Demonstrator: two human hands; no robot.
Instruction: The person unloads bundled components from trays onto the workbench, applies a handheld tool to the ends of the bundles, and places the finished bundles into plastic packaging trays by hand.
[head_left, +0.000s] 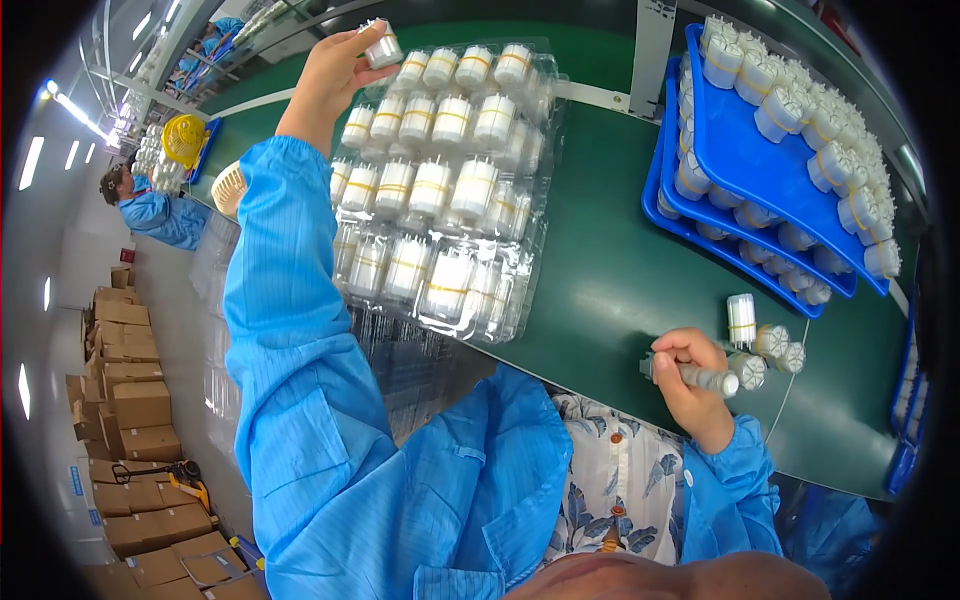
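Left hand (pixel 335 75) pinches a bundle (pixel 382 46) by the far left corner of the clear tray (pixel 545 75); right hand (pixel 695 392) grips another bundle (pixel 714 380) over the table (pixel 600 220), beside loose bundles (pixel 741 320).

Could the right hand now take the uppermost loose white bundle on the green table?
Probably yes: the bundle is close to the right hand, with nothing visible between them. However, the fingers hold a whitish cylinder, so that may need putting down first.
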